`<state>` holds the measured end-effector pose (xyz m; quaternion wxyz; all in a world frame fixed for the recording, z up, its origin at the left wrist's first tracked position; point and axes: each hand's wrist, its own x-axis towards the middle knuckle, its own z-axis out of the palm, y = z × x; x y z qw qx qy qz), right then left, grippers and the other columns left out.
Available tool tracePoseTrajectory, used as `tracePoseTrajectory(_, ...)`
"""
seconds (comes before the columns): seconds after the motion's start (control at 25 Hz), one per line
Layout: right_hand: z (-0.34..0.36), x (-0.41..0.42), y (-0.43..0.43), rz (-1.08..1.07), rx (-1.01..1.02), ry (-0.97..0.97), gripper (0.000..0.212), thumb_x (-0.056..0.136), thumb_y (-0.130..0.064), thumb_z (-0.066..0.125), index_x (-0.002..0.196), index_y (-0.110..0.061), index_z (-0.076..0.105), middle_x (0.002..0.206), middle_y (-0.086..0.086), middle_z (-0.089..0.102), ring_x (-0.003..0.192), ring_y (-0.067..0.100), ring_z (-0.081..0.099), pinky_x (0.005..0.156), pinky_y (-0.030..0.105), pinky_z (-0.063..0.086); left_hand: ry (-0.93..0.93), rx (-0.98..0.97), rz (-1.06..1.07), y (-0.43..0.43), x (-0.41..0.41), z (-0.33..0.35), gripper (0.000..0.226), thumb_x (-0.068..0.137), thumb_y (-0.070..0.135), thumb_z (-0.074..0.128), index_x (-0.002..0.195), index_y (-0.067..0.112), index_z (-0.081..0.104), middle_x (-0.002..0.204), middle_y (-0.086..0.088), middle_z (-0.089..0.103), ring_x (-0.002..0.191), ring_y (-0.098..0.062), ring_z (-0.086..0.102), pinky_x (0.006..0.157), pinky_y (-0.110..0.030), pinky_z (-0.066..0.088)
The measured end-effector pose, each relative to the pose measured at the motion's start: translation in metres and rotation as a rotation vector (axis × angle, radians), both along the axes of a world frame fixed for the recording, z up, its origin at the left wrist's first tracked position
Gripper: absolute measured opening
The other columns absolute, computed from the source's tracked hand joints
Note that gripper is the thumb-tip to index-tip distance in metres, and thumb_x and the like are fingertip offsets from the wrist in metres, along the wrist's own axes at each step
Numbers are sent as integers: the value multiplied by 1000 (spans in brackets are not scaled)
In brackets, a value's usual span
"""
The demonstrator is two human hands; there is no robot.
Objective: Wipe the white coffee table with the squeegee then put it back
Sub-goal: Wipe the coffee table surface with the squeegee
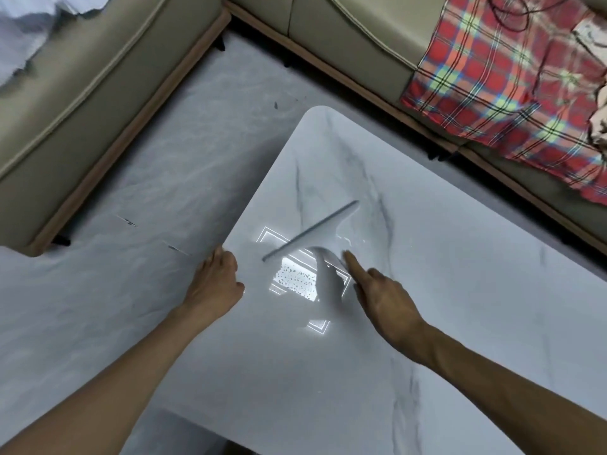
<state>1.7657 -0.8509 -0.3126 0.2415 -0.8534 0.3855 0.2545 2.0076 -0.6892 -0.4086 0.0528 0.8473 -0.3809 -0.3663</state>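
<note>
On the white coffee table (427, 323), near its left edge, the squeegee (315, 244) lies with its long blade running diagonally and its pale handle pointing back toward the person. The right hand (384, 297) is just beside the handle with fingers extended and nothing in its grasp; whether a fingertip touches the handle cannot be told. The left hand (215, 284) rests curled on the table edge, holding nothing. Judged from this, the step in hand is taking up the squeegee. Close the right hand fully around the handle, not around the blade. Tilt the tool so the whole blade edge meets the surface evenly. Draw it in straight, overlapping passes toward one edge, under steady light pressure. Use the left hand on the edge as a brace only; keep it clear of the blade path. Droplets show near the bright reflection (295, 274); begin there
</note>
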Motion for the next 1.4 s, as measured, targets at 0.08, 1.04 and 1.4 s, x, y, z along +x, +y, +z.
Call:
tracePoseTrajectory(0.08, 16, -33, 4, 52, 13, 39, 62, 100, -22, 36, 151, -39, 5, 94, 8, 55, 76, 36, 58, 69, 41, 48, -18, -12, 20, 2, -4, 5, 23, 81, 7, 58, 102, 6, 49, 120, -14, 46, 114, -32, 48, 98, -37, 37)
tracePoseTrajectory(1.04, 10, -36, 51, 465, 11, -4, 59, 98, -25, 35, 150, -42, 13, 93, 4, 55, 75, 36, 59, 61, 34, 39, 96, 9, 486, 114, -34, 17, 20, 83, 10, 57, 97, 18, 44, 89, -3, 52, 84, -29, 55, 67, -30, 38)
tracePoseTrajectory(1.4, 8, 79, 52, 262, 9, -263, 50, 99, -26, 39, 148, -28, 29, 103, 17, 67, 91, 40, 60, 78, 42, 50, -1, -14, 635, 161, -33, 21, 18, 85, 13, 58, 103, 15, 53, 110, -9, 63, 94, -28, 58, 75, -31, 44)
